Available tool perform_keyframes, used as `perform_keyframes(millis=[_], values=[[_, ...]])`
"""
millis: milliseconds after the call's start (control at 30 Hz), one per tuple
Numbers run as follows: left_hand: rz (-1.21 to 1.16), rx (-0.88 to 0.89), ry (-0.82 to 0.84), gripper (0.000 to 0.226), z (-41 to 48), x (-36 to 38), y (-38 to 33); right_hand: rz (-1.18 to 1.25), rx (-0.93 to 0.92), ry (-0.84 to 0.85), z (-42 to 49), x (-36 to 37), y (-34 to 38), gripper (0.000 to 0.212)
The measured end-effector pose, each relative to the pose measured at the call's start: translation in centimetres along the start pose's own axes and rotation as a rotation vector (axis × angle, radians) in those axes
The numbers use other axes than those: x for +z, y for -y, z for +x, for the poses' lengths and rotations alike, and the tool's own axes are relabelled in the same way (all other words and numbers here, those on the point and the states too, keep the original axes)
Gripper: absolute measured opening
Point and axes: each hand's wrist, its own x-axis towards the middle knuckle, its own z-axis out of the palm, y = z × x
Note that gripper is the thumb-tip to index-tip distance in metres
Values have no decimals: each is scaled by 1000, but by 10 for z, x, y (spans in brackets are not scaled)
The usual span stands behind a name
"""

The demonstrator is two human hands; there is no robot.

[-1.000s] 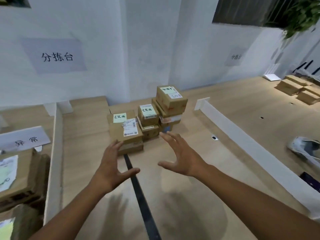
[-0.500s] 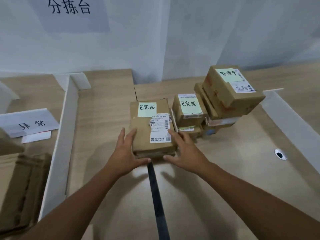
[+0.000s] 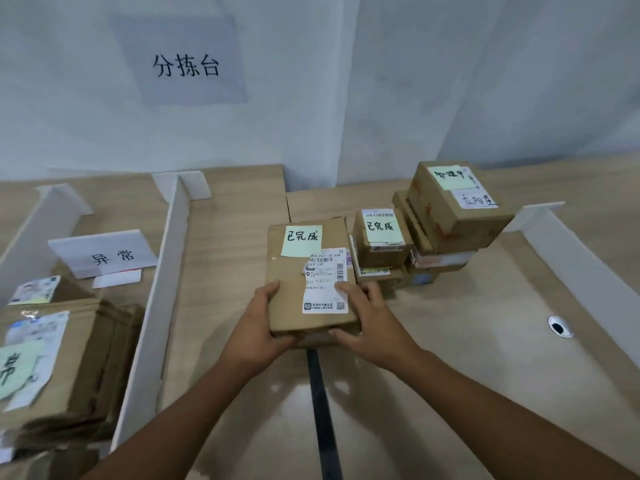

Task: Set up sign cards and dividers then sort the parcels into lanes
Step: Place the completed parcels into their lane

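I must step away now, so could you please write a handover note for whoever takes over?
Left hand and right hand each grip a near corner of the flat parcel tagged 已完成, middle lane.
Beside it: a smaller box, same tag, and a stack topped by the 处理中 box.
Done: dividers standing, 异常 sign card up, parcels in its lane.
Left: sort this middle pile.

A black strip (image 3: pixel 320 410) runs along the wooden table (image 3: pixel 450 358) back from between the left hand (image 3: pixel 256 334) and right hand (image 3: pixel 367 327). A round grommet (image 3: pixel 558 327) sits well right of them, and a paper notice (image 3: pixel 183 62) hangs on the wall beyond.
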Motion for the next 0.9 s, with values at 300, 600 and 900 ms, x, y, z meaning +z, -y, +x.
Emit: perform_keyframes(millis=[300, 600, 900], values=[[17, 178, -164, 110, -164, -89, -84, -41, -264, -71, -125, -56, 119, 102], [142, 224, -287, 106, -348, -160, -89, 10, -486, -45, -245, -9, 216, 104], [126, 124, -387, 102, -483, -251, -37, 61, -673, -23, -293, 80, 334, 98]])
